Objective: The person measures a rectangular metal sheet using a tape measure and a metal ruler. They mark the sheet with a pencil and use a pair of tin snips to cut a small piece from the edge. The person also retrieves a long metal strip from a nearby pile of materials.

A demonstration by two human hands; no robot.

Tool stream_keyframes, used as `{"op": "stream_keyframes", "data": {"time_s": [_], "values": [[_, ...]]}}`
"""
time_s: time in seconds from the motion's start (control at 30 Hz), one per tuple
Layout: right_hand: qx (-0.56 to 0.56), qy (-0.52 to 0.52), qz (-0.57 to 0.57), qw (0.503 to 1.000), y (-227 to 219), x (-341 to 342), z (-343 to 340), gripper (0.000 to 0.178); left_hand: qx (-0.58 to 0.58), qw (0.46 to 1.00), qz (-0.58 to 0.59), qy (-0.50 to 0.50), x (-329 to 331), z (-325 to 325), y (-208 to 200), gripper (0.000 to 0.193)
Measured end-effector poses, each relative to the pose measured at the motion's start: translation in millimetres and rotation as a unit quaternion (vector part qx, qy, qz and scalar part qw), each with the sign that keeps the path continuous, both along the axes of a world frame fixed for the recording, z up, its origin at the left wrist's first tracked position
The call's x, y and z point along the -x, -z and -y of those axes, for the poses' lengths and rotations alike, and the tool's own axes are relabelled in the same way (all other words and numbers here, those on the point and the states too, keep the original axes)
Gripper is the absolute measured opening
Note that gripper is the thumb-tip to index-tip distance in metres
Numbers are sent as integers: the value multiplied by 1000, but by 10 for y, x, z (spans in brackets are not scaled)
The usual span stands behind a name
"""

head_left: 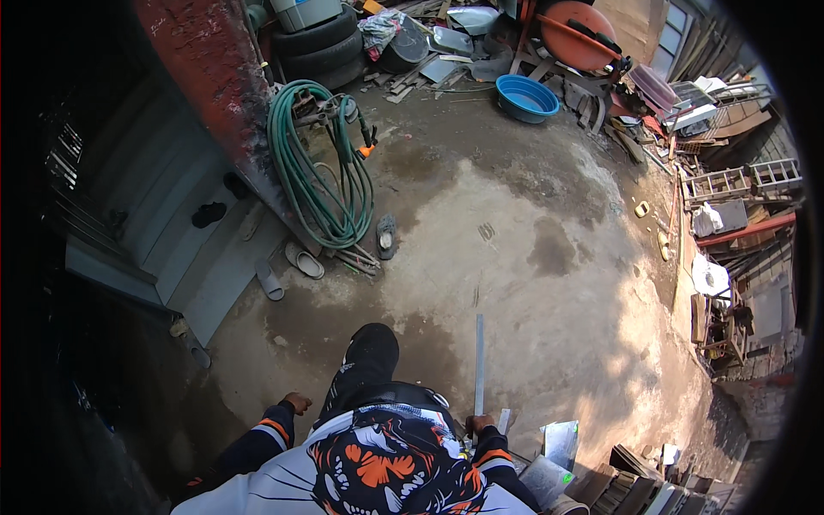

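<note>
Metal makes up the long, flat, grey strip [479, 365] at the lower middle of the frame, pointing straight up the picture over the pale floor [515, 232]. The right hand [481, 422] is closed around its bottom end. A short, pale strip [504, 420] is just beside that hand, and a shiny, silver metal sheet [560, 444] is near it, lower right. The left hand [299, 402] is well apart, at the lower left, with nothing seen in it; it is too small and dark to tell if its fingers are bent. The person's orange, black and white shirt [386, 463] hides the floor at the bottom. A big loop of green rubber hose [279, 163] blocks some floor at the upper left, with a grey shoe [386, 236] and a beige clog [305, 261] near it. A round, blue tub [527, 107] sits at the upper middle, below a big orange drum [573, 36]. Old wooden boards [601, 487] crowd the lower right corner.
</note>
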State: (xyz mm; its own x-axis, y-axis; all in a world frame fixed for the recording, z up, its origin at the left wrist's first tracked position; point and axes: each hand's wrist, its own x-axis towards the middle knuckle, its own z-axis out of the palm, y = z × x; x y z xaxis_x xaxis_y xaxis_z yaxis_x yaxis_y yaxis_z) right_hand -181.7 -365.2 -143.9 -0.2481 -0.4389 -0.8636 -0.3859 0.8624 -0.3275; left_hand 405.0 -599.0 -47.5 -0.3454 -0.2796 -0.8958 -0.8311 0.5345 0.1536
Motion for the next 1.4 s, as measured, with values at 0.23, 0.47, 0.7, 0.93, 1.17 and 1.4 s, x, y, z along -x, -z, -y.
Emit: {"op": "stream_keyframes", "data": {"time_s": [0.23,0.47,0.7,0.93,1.17,1.4], "values": [[-100,96,38,990,-431,288,1054,34,-99,985,63,-128,1238,1647,594,46],[-17,306,20,952,-836,1306,3441,30,151,982,-51,-104,3974,5698,795,48],[9,307,9,952,-763,2711,5600,27,-46,803,-515,-296,7623,8885,-1137,47],[-52,207,-13,977,-557,4558,7669,25,229,972,24,-50,7838,10229,-387,59],[22,398,-14,917,-939,6897,10127,19,17,999,49,17,7204,10424,275,58],[146,312,-138,929,-776,8260,11896,32,-13,997,-1,77,8539,12414,517,56]]}}
